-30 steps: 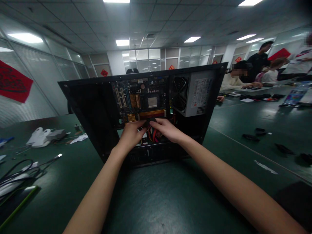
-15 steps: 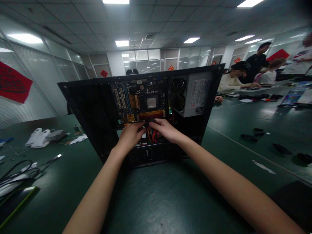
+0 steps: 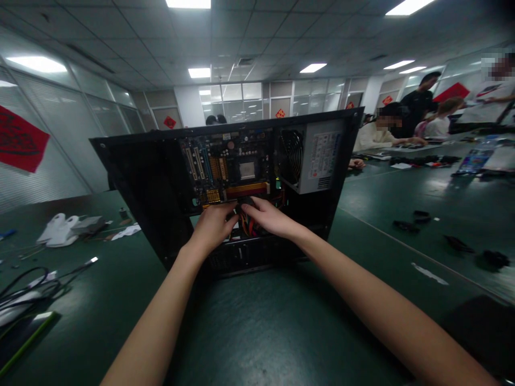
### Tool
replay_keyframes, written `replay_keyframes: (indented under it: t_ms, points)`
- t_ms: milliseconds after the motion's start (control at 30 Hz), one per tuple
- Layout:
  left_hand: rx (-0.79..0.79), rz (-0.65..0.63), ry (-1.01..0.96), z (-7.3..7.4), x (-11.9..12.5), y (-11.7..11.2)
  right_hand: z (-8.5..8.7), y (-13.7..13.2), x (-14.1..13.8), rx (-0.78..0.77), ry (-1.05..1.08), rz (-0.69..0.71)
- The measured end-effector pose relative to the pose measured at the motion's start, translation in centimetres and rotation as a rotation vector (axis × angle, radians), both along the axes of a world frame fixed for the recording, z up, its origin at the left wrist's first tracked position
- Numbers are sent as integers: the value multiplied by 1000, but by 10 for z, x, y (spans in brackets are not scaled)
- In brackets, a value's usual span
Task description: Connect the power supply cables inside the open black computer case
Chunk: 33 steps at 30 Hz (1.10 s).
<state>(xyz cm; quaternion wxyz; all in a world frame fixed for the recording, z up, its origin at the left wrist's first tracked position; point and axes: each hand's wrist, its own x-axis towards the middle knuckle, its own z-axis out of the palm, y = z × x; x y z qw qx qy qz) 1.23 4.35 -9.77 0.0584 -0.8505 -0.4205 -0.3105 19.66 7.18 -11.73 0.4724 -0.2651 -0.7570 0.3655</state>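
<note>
An open black computer case [image 3: 139,177] stands on the table with its inside facing me. Its motherboard [image 3: 231,161] fills the upper middle, and a silver power supply [image 3: 317,158] with a fan sits at the upper right. My right hand [image 3: 270,217] is closed on a bundle of coloured power cables [image 3: 250,226] with a dark end, just under the motherboard's lower edge. My left hand [image 3: 213,226] reaches in beside it, fingers bent and thumb close to the bundle; what its fingertips grip is hidden.
On the green table [image 3: 257,327], black cables [image 3: 60,284], a green-edged device [image 3: 30,335] and a white plastic bag [image 3: 58,229] lie at left. Several small dark parts [image 3: 458,244] lie at right. Other people [image 3: 382,131] are at work at the far right.
The whole view has shifted slightly, so the case sits a little further left in the picture. Both hands stay at the cables, with only slight finger movement.
</note>
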Motion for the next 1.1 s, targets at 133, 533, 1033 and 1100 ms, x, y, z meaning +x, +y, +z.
replay_keyframes:
  t_ms: [133, 533, 1033, 1100]
  points:
    - [1, 8, 17, 1, 0, 0, -2, 1, -2, 55, -50, -37]
    - [-14, -26, 13, 1, -4, 0, 3, -5, -3, 50, -150, -110]
    - [-37, -103, -38, 1, -5, 0, 5, -3, -2, -50, -82, 59]
    - [-41, -110, -37, 1, -4, 0, 5, -2, -1, -58, -62, 121]
